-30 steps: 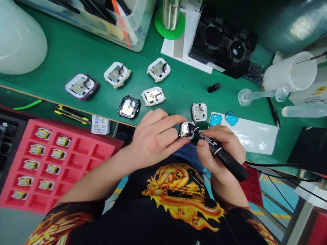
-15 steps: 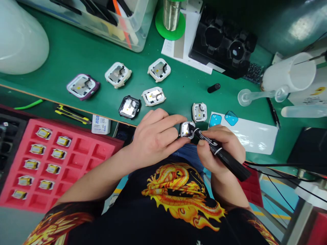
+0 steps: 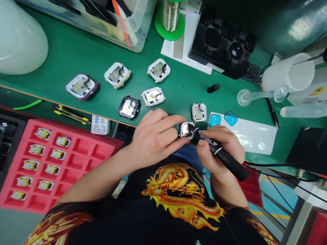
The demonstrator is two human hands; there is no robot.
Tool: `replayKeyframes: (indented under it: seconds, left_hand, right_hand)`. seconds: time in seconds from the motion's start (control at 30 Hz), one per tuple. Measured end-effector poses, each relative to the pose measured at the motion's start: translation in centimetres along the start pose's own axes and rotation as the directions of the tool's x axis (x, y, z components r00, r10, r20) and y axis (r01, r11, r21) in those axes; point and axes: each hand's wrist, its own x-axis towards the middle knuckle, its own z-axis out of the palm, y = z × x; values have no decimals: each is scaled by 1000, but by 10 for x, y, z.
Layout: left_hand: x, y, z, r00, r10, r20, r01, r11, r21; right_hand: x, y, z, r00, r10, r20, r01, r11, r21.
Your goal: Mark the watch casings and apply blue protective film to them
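Observation:
My left hand (image 3: 155, 136) pinches a small white watch case (image 3: 186, 130) at the near edge of the green table (image 3: 66, 54). My right hand (image 3: 219, 149) grips a black marker (image 3: 219, 153), whose tip touches the inside of that case. Just beyond it lies another white case (image 3: 199, 112). Several more open cases lie further out: a black one (image 3: 129, 107), white ones (image 3: 153, 96) (image 3: 117, 74) (image 3: 158, 69) and a purple one (image 3: 82, 86). The marker's black cap (image 3: 213, 88) lies on the table past my hands.
A red foam tray (image 3: 84, 149) with several small yellow parts sits at lower left. A white sheet with blue stickers (image 3: 245, 134) lies right of my hands. A black fixture (image 3: 222, 42), a solder spool (image 3: 170, 15), a clear bin (image 3: 133, 30) and a white cup (image 3: 288, 73) stand at the back.

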Motion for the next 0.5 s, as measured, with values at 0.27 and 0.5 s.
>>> replayKeyframes:
  seconds: [0.27,0.5]
  left_hand:
    - [1,0,0,1000,2,-3,-2,1000,-1]
    - [2,1,0,1000,5,-3,-5,1000,-7]
  right_hand:
    - [0,0,0,1000,0,25,-1,1000,5]
    - [-2,4,-4,981,154,-119,-145,986,77]
